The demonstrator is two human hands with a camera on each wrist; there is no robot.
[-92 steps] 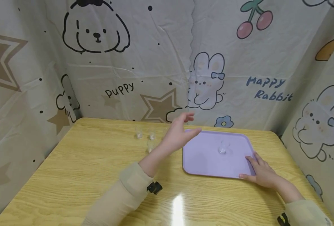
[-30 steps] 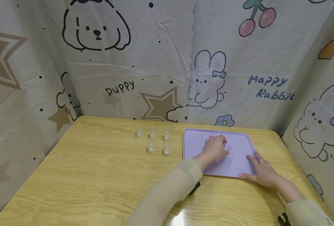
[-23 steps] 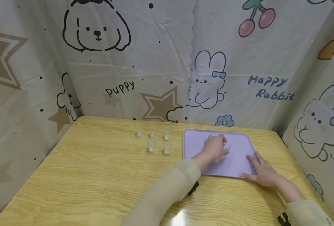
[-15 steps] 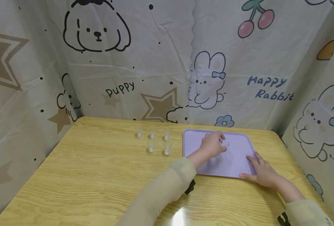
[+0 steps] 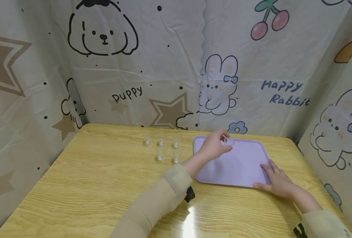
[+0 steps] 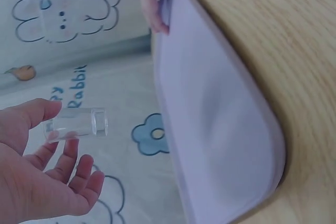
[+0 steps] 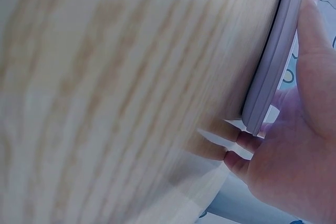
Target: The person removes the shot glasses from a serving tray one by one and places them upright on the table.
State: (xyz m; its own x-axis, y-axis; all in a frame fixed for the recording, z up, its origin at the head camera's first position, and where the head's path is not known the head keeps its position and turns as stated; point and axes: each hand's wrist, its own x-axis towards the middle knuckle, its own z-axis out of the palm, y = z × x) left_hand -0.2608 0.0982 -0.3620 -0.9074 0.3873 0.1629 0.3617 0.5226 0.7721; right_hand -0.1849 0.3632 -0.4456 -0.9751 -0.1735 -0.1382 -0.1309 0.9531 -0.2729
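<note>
My left hand (image 5: 213, 145) pinches a small clear shot glass (image 5: 228, 141) above the back of the lilac tray (image 5: 244, 165). In the left wrist view the glass (image 6: 79, 123) lies sideways between thumb and fingers, its thick base pointing away from the palm; the other fingers are loosely bent. My right hand (image 5: 278, 180) rests on the tray's front right corner, thumb along the front rim and fingers spread over the right side. The right wrist view shows the thumb against the tray's rim (image 7: 275, 51) and some fingertips down by the table.
Several similar shot glasses (image 5: 160, 154) stand upright in two rows left of the tray, on the wood-grain table (image 5: 104, 178). Behind the table and at both sides hangs a printed cloth (image 5: 170, 66).
My left hand reached over to the glass standing on the tray, took hold of it and lifted it, moving back and left. The right hand has stayed at the tray's corner.
</note>
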